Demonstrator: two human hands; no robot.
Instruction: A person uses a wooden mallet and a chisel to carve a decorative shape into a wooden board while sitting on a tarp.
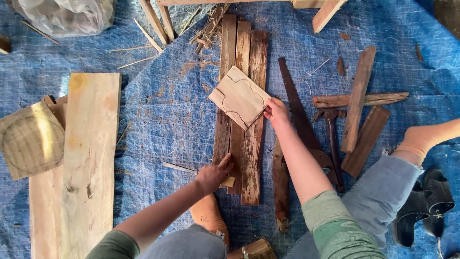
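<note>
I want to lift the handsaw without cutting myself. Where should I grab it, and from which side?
Take the handsaw by its wooden handle at the near end, by the right forearm, coming from the person's side. The long rusty blade points away and lies flat on the blue tarp, so its toothed edge is best avoided. A hammer lies just right of it, so reach in from the left of that.

Blue tarp (167,115) carries planks (239,144), saw (299,115), hammer (332,139).

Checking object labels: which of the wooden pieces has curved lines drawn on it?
The small pale square board lying across the three dark slats, touched by the right hand; the others are unmarked.
</note>
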